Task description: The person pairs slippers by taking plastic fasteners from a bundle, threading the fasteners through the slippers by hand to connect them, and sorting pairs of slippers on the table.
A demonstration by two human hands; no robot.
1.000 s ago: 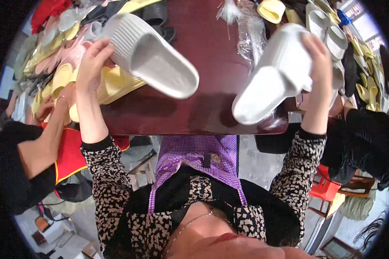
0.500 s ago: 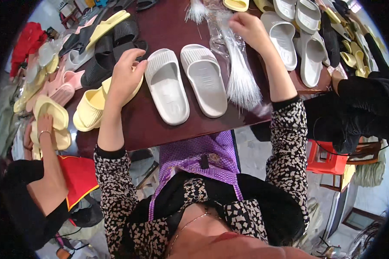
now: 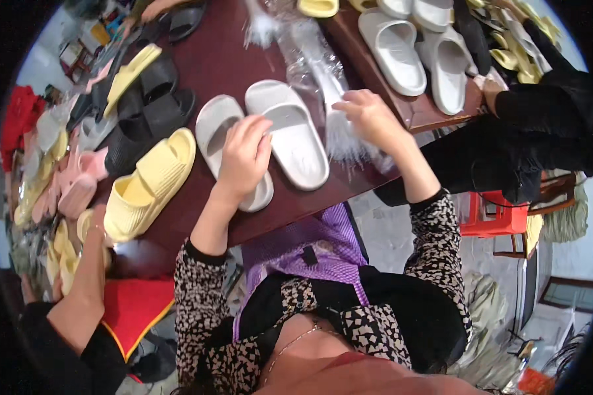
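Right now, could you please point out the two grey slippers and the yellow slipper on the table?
Left grey slipper [image 3: 212,125]: head view, on its toe strap.
Right grey slipper [image 3: 295,141]: head view, on its footbed.
Yellow slipper [image 3: 158,168]: head view, on its ribbed strap.

Both forearms reach forward in patterned sleeves. The left hand [image 3: 244,155] lies palm down with its fingers curled; the right hand [image 3: 369,118] is loosely closed, fingers bent.

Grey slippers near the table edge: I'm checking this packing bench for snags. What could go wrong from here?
The left slipper lies close to the table edge under the left hand; a nudge might tip it off. The right hand pulls at the plastic bags beside the right slipper, so it may drag that one askew.
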